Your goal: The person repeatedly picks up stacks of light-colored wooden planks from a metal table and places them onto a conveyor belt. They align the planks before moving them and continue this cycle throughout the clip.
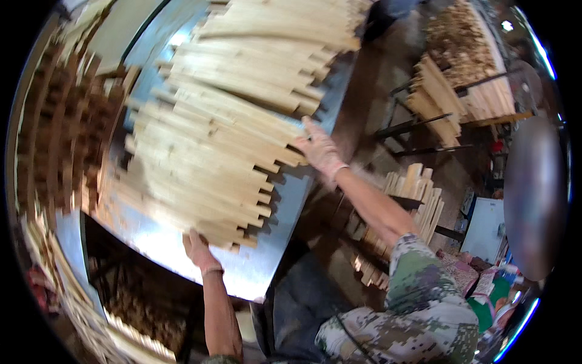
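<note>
A row of pale wooden strips lies side by side on a shiny metal table, their ends uneven. My left hand, in a thin pale glove, is closed against the near edge of this row; some fingertips are hidden by the wood. At the far right corner of the same row, my gloved right hand grips the strip ends, with one finger stretched up along them. Beyond it, another group of similar strips rests on the table, a narrow dark gap between the two.
Stacked dark-edged timber stands along the left. Beneath the table is a heap of wood pieces. At right are a bundle of strips, leaning boards on a metal frame, and a pale box.
</note>
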Available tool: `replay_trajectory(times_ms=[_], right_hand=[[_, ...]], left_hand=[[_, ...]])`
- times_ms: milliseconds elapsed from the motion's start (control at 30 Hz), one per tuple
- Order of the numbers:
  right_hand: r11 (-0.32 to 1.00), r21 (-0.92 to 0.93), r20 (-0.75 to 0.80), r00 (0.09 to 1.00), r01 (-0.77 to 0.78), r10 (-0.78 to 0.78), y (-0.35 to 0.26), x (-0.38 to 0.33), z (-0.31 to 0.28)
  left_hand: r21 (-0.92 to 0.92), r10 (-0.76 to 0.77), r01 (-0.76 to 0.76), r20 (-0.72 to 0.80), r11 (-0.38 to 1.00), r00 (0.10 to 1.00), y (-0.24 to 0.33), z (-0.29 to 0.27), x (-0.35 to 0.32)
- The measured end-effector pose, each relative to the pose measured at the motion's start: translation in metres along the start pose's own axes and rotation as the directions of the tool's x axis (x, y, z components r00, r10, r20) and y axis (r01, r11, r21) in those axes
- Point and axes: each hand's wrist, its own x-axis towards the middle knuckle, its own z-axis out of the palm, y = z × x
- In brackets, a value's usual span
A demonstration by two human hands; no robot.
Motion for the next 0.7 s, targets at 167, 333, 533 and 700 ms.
replay_trajectory(times_ms=[167,333,533,700], right_hand=[[0.992,0.076,0.369,0.927,-0.099,0.065,-0.008,-0.113,0.008],[0.984,0.010,0.367,0.914,0.179,-0.170,-0.018,-0.031,0.040],[0.905,0.409,0.178,0.963,0.116,-0.203,-0.063,0.055,0.142],[0.754,0.638,0.373,0.919,-0.155,-0.127,-0.099,0.047,0.145]], left_hand=[[0.107,0.103,-0.085,-0.176,0.991,0.979,0.001,-0.069,0.007],[0.652,0.220,-0.116,-0.080,0.749,0.972,0.004,-0.131,0.052],[0.891,0.270,-0.121,-0.002,0.437,0.963,-0.010,-0.140,0.106],[0.788,0.273,-0.158,-0.014,0.596,0.962,0.008,-0.121,0.091]])
